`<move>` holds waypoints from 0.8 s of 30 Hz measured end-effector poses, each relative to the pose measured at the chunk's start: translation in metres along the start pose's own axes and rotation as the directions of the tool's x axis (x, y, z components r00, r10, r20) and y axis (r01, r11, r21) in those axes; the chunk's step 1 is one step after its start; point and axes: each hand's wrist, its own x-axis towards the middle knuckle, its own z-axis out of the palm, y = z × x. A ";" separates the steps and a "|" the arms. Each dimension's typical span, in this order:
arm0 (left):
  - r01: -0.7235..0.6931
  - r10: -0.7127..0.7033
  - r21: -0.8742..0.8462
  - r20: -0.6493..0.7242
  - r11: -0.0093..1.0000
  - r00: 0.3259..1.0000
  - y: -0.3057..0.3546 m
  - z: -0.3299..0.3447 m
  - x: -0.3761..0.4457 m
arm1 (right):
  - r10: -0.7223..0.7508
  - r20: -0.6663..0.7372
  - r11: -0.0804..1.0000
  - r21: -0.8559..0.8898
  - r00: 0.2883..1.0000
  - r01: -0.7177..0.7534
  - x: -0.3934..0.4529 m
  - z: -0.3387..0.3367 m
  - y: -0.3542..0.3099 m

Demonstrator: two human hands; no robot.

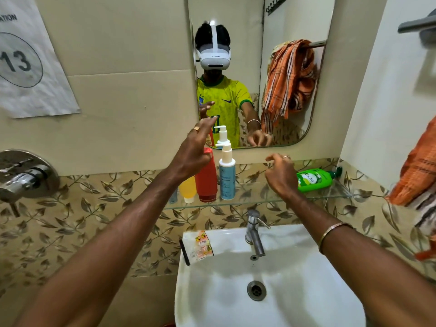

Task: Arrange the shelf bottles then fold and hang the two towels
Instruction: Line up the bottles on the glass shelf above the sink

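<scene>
On the glass shelf [259, 199] a yellow bottle [188, 188], a red bottle [206, 182] and a pale blue pump bottle [227, 175] stand upright side by side at the left. A green pump bottle [315, 180] lies on its side at the right end. My left hand [194, 149] hovers just above the red bottle's cap, fingers spread and holding nothing. My right hand [280, 172] hangs over the shelf's middle, fingers loosely curled, empty, left of the green bottle. An orange striped towel [417, 171] hangs bunched at the right edge.
A white sink [295, 291] with a chrome tap [254, 232] sits under the shelf; a small packet [200, 246] lies on its left rim. The mirror [247, 67] above shows a bunched orange towel on a rail. A shower valve [26, 175] juts from the left wall.
</scene>
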 end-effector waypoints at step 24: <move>0.264 -0.211 -0.065 0.437 0.962 0.875 0.110 0.206 -0.004 | 0.733 0.303 0.347 0.603 0.609 -0.718 0.005 -0.021 0.081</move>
